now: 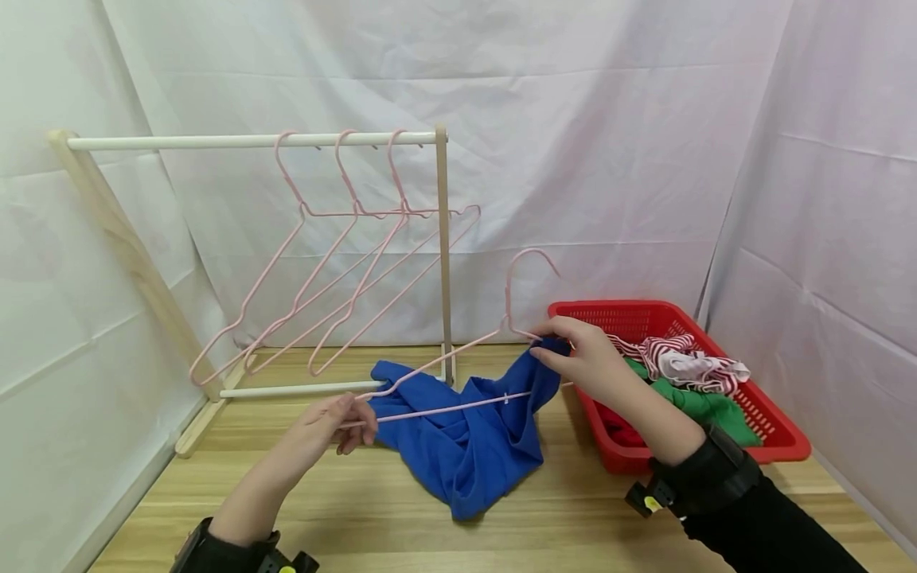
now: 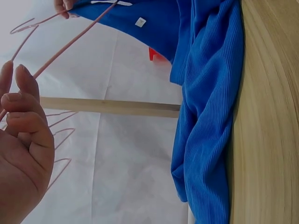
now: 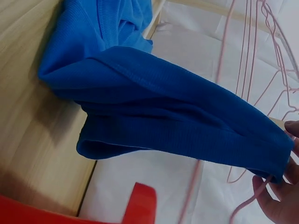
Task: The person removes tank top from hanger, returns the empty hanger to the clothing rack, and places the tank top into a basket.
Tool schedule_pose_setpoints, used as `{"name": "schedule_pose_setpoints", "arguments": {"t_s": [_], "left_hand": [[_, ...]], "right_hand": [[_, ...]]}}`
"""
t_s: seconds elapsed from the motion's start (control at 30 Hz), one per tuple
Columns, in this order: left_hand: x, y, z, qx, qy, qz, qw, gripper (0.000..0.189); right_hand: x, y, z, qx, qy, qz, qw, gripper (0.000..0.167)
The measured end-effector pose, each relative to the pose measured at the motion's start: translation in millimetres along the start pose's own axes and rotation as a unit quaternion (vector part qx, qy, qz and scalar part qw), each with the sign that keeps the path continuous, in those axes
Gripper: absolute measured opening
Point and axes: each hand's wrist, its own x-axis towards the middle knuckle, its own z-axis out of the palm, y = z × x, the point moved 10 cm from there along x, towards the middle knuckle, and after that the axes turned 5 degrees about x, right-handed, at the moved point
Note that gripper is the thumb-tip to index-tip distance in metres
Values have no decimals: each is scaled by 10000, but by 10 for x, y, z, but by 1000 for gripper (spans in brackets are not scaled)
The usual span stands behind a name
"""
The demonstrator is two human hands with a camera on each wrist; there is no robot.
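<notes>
A pink wire hanger [image 1: 444,409] is held above the wooden table, its hook pointing up. My left hand [image 1: 325,427] grips its left end with bent fingers. Near the hanger's neck, my right hand [image 1: 589,360] pinches the edge of a blue garment [image 1: 466,458] against the hanger's right arm. In the right wrist view, the wire passes through the pinched edge of the blue cloth [image 3: 177,107]. The rest of the garment hangs down in folds onto the table. A small white label [image 2: 140,22] shows inside it in the left wrist view.
At the back left stands a clothes rack [image 1: 179,143] with a white rail and wooden posts. Three pink hangers [image 1: 344,310] hang from it. A red basket [image 1: 777,426] on the right holds green, red and red-and-white striped clothes [image 1: 688,362]. White cloth [image 1: 501,79] surrounds the table.
</notes>
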Motion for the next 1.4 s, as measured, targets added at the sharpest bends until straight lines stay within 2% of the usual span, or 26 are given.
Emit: {"name": "schedule_pose_setpoints", "arguments": {"t_s": [0.23, 0.4, 0.67, 1.0, 1.23, 1.4], "left_hand": [[-118, 22, -134, 257, 296, -9, 9992, 51], [-171, 54, -175, 167, 319, 229, 9991, 52], [-293, 50, -298, 155, 527, 289, 9981, 55], [-436, 92, -492, 121, 867, 528, 9948, 55], [-490, 123, -547, 108, 914, 580, 9941, 53], [-511, 129, -564, 127, 930, 593, 9938, 52]], "right_hand": [[-8, 130, -5, -49, 23, 175, 9998, 21], [-10, 159, 1, -14, 4, 254, 9997, 20], [-9, 205, -9, -40, -1, 329, 9995, 22], [-42, 312, -27, 12, -70, 511, 9987, 22], [-78, 361, -36, 225, -119, 724, 9971, 37], [-87, 426, -58, 69, 13, 828, 9965, 33]]}}
